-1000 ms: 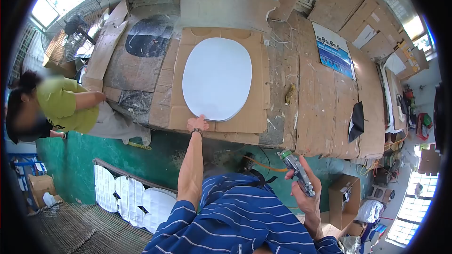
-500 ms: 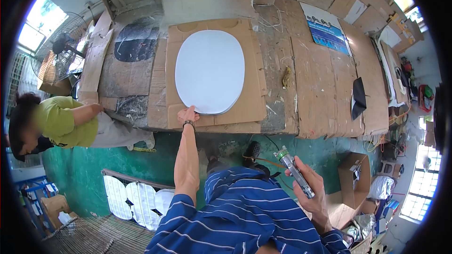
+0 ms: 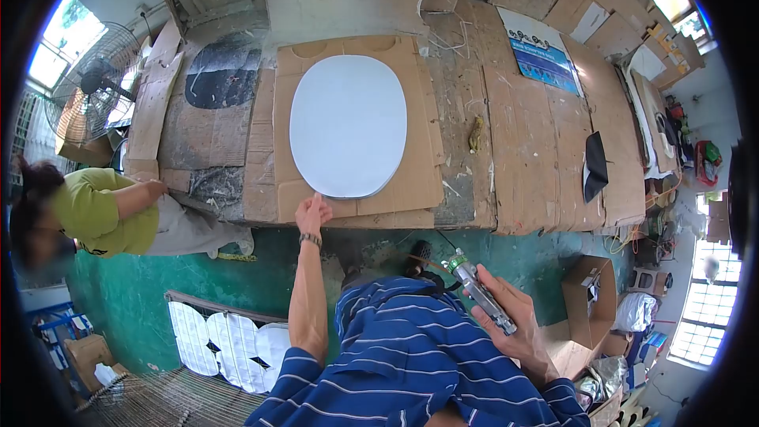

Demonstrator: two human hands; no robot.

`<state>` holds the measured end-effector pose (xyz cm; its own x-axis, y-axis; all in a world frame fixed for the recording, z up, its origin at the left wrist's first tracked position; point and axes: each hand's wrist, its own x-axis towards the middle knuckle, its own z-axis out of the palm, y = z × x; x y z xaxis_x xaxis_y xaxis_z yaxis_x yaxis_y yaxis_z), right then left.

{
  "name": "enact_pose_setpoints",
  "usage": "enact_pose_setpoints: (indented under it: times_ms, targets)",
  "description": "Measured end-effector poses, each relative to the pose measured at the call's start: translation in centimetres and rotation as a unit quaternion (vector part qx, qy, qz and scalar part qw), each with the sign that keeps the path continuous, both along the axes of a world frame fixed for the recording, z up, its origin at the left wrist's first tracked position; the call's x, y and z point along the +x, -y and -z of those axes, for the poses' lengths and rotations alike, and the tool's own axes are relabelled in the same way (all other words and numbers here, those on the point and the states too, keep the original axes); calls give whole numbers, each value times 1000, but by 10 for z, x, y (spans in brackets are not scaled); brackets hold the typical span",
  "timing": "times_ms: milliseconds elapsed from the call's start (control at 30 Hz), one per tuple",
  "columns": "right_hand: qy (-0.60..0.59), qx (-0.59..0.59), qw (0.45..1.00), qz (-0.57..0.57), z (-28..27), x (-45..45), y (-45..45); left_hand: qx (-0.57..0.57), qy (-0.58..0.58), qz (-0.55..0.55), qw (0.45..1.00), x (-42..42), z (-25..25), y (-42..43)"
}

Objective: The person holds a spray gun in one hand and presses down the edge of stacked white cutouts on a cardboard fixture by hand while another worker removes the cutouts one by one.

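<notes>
A white oval panel [image 3: 349, 125] lies flat on a sheet of brown cardboard [image 3: 423, 166] on the workbench. My left hand [image 3: 313, 214], with a bracelet at the wrist, is at the panel's near edge. Its fingers are bent and drawn together; whether they touch the panel or pinch something small, I cannot make out. Over the floor on the right, my right hand [image 3: 514, 318] is wrapped round a metal spray gun [image 3: 479, 292] with a green part at its tip, pointing toward the bench.
A person in a yellow-green shirt [image 3: 107, 213] stands at left, by a fan [image 3: 95, 83]. White oval pieces [image 3: 237, 344] lean on a rack behind me. An open carton [image 3: 589, 300] stands right. A black piece [image 3: 594, 166] and a blue printed sheet [image 3: 541, 63] lie on the bench.
My left hand has drawn back slightly from the panel's near edge toward me. My right hand, still round the spray gun, has shifted a little left. The view has moved slightly.
</notes>
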<state>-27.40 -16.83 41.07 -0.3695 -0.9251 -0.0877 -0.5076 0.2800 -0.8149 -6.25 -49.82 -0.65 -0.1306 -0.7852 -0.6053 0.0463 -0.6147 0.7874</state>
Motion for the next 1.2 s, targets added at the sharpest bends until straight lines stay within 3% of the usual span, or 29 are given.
enact_pose_setpoints:
  times_ms: [133, 267, 400, 467, 633, 767, 900, 1000, 1200]
  targets:
    - [36, 29, 999, -13, 0, -5, 7, 40, 7, 21, 999, 63, 29, -71]
    - [11, 33, 999, -40, -7, -12, 16, 115, 154, 70, 979, 162, 154, -161]
    - [9, 17, 998, -62, 4, -20, 21, 253, 190, 113, 942, 204, 116, -234]
    - [24, 22, 997, -69, 7, -22, 24, 372, 254, 111, 886, 204, 112, -246]
    - [7, -7, 998, -66, 12, -33, 35, 336, 220, 84, 912, 196, 106, -239]
    - [-47, -45, 998, 5, 15, -42, 32, 253, 118, 30, 960, 168, 102, -207]
    - [-18, -5, 999, 33, 14, -48, 11, 214, 147, 49, 965, 141, 87, -178]
    - [10, 40, 998, -51, 7, -47, 9, 202, 162, 70, 963, 133, 87, -170]
    - [19, -3, 999, -38, 12, -50, 31, 234, 173, 92, 952, 134, 86, -178]
